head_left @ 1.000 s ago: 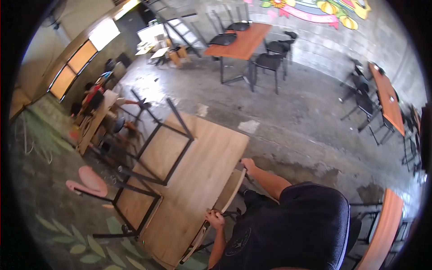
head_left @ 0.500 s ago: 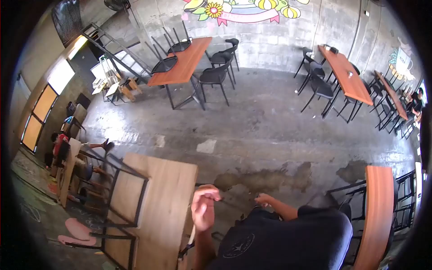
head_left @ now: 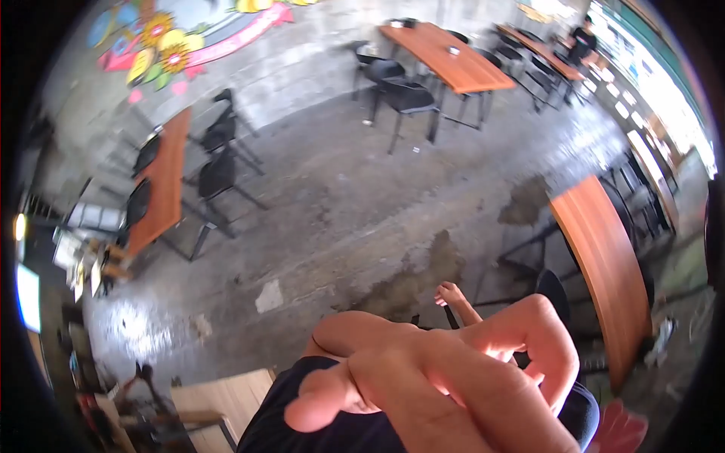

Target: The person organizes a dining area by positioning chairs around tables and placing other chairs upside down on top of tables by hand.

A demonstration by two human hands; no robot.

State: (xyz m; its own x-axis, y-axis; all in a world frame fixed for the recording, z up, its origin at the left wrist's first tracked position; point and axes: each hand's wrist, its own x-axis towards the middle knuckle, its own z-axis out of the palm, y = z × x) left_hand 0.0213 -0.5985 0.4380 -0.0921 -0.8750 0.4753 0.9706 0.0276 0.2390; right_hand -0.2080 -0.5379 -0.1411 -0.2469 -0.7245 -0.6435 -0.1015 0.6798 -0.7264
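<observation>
My left hand (head_left: pixel 438 370) is very large and close to the camera, across the lower middle of the view. Its fingers are spread and reach toward the lens, some of them bent. I see nothing held in it, and the fingertips run out of the frame. Farther off and much smaller, my right hand (head_left: pixel 449 293) is beside my body with its fingers curled. A thin black strip (head_left: pixel 451 317) shows just below it; whether the hand grips it is unclear. Dark clothing (head_left: pixel 283 408) on my body shows behind the left hand.
An orange-brown wooden table (head_left: pixel 604 264) is close on the right. Another table (head_left: pixel 162 181) with black chairs (head_left: pixel 219 175) stands at left, and a third table (head_left: pixel 445 57) at the back. A pale tabletop (head_left: pixel 219 400) is at lower left. A person (head_left: pixel 581 45) sits far right. Wet patches (head_left: pixel 415 279) mark the concrete floor.
The view has swung right and tilted, so the tables have shifted left. My left hand has risen from beside the pale table to right before the camera, fingers now spread. My right hand remains low.
</observation>
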